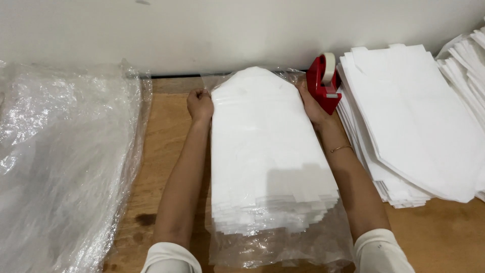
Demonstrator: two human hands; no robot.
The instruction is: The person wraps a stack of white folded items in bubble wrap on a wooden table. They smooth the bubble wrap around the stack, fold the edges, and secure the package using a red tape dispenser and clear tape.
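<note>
**Paper stack held at both sides inside a plastic bag**

Paper stack (270,151), white and thick, is seen at the centre of the frame, lying flat on a wooden table (166,126); its far end is cut to a point toward the wall (202,30), and its near end shows many layered edges; it is set within a clear plastic bag (283,247), whose crinkled film is seen beyond the near edge of the stack and around its far tip. The left hand (200,105) is placed at the upper left corner of the stack; its fingers are curled shut into a loose fist, and bag film appears to be pinched there, though the exact hold cannot be told. The right hand (310,103) is pressed flat against the upper right edge of the stack; its fingers are stretched out and mostly hidden behind the paper, so what they grip cannot be told; a thin bracelet (341,148) is worn on that wrist.

A red tape dispenser (323,83) with a roll of pale tape is stood just beside the right hand, at the upper right of centre; a second pile of white paper sheets (414,121) is spread at the right of the frame, touching the dispenser; more white sheets (467,60) are seen at the far right edge. A large heap of crumpled clear plastic (65,162) is filling the left of the frame.
</note>
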